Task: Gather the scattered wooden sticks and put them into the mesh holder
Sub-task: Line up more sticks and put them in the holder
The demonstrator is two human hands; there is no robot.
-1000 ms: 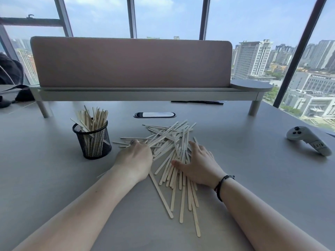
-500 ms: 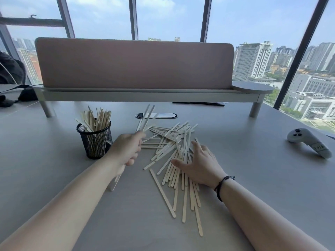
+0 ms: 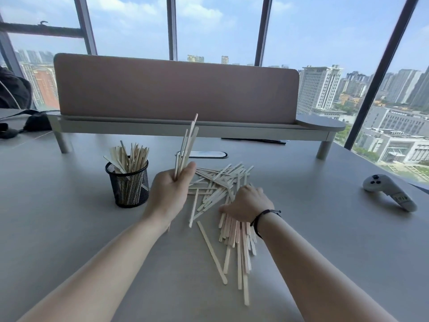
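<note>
A black mesh holder [image 3: 130,185] stands on the grey desk left of centre, with several wooden sticks upright in it. My left hand [image 3: 173,194] is raised just right of the holder and grips a small bundle of sticks [image 3: 186,147] that points up and slightly right. A scattered pile of sticks [image 3: 218,184] lies on the desk to the right of that hand. My right hand [image 3: 249,204], with a black band at the wrist, rests on the pile, its fingers curled over a bunch of sticks [image 3: 236,235] that fans toward me.
A pink divider panel on a raised grey shelf [image 3: 185,130] crosses the back of the desk. A white controller [image 3: 390,192] lies at the right. A black cable slot [image 3: 204,155] sits behind the pile. Dark bags [image 3: 25,124] lie at far left.
My left hand lifted a bundle of sticks off the pile and tipped it upright beside the holder. My right hand drew sticks together under its fingers.
</note>
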